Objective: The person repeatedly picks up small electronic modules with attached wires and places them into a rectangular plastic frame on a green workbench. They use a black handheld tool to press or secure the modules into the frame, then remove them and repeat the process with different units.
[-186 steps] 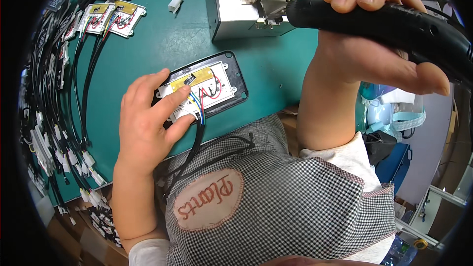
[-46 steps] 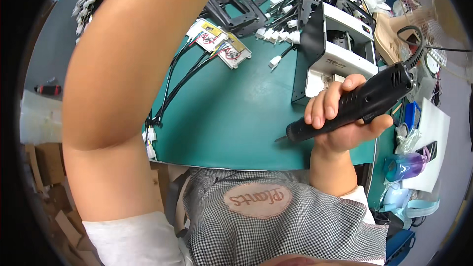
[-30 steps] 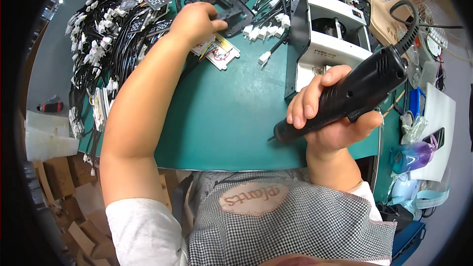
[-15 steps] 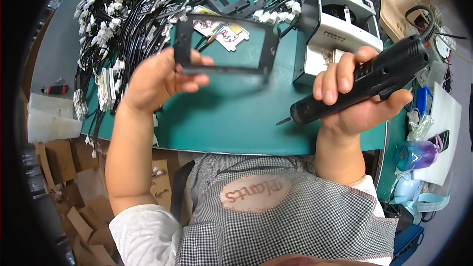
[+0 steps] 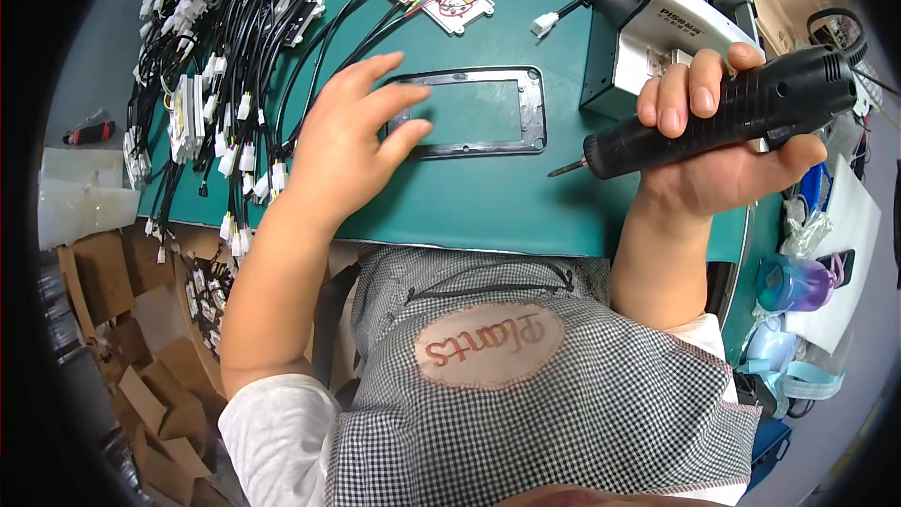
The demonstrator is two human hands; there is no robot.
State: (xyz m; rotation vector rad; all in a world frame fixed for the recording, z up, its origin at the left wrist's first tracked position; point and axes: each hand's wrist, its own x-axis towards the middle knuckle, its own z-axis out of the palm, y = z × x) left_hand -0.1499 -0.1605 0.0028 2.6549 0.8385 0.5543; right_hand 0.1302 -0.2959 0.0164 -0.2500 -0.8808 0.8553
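A black rectangular plastic frame (image 5: pixel 532 113) lies flat on the green work mat (image 5: pixel 450 211) in front of me. My left hand (image 5: pixel 361 131) is at the frame's left end, fingers spread and holding nothing; it hides that end, and I cannot tell whether the fingertips touch it. In my right hand (image 5: pixel 704 131) is a black electric screwdriver (image 5: pixel 723 122), its thin bit pointing left, above the mat and to the right of the frame.
Piled black cables with white connectors (image 5: pixel 253 56) cover the far left. Beyond the frame lie white circuit modules (image 5: pixel 455 5) with wires. A white and black machine (image 5: pixel 676 19) stands at the far right. A purple and teal bottle (image 5: pixel 798 282) sits on the right.
The black frame has gone from being held up in my left hand to lying on the mat, and the left hand has let go. The view has shifted; the right hand still grips the screwdriver.
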